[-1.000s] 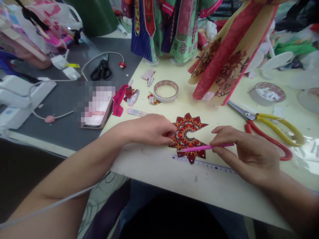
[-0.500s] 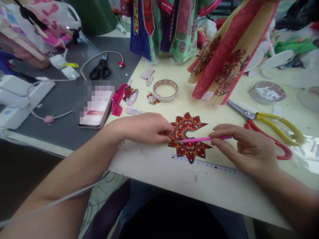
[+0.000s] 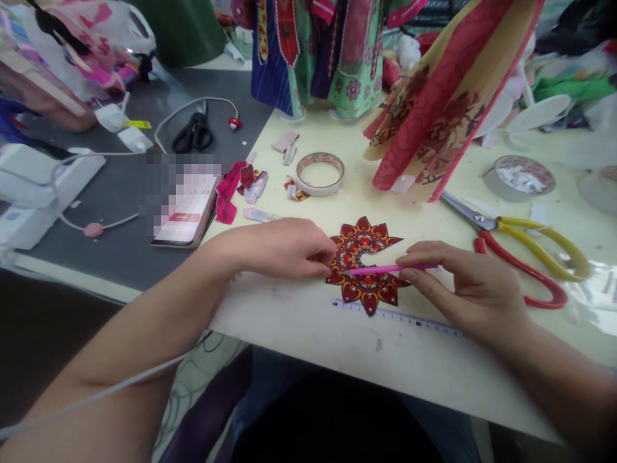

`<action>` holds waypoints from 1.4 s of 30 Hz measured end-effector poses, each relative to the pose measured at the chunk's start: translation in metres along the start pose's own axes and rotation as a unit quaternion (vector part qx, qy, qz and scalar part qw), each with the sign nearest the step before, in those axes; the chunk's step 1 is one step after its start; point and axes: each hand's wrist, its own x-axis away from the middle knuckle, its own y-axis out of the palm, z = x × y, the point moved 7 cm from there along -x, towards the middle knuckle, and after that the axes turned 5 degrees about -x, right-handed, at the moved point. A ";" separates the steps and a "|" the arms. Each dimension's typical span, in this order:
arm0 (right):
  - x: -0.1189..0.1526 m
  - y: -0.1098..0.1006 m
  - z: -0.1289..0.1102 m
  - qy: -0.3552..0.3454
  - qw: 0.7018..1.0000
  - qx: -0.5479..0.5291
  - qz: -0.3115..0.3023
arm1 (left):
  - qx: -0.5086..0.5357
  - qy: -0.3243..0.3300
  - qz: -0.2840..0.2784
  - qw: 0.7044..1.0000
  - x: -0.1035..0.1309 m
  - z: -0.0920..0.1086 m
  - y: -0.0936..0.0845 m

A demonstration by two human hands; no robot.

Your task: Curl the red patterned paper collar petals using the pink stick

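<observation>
A dark red, flower-shaped patterned piece (image 3: 357,292) with pointed petals and a notch on its right side lies flat, with small pale dots on its lower petals. My left hand (image 3: 294,247) is closed at its left edge, gripping that edge; the fingertips are partly hidden. Between thumb and fingers, my right hand (image 3: 463,280) holds a slim pink stick (image 3: 378,269), perhaps a pen. The stick's pale tip points left, over the middle-left of the piece. Partly beneath the lower petals runs a clear ruler (image 3: 419,323).
Scissors with yellow and red handles (image 3: 530,241) lie right of my right hand. Behind the piece are a tape roll (image 3: 321,173), fabric scraps (image 3: 232,193) and hanging doll-sized robes (image 3: 354,77). A phone (image 3: 186,206) and black scissors (image 3: 193,133) lie on the grey mat.
My right hand has shifted slightly left, and the pink stick's tip has moved a little left over the piece. My left hand and the piece have stayed in place.
</observation>
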 end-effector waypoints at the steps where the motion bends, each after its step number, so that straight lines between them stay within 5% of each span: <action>1: 0.000 0.000 0.000 -0.001 1.000 0.002 -0.001 | 0.001 -0.001 0.000 1.000 0.000 0.000 0.000; 42: -0.002 0.004 0.000 -0.006 0.999 0.024 -0.027 | 0.017 0.004 0.013 1.000 -0.001 0.004 -0.001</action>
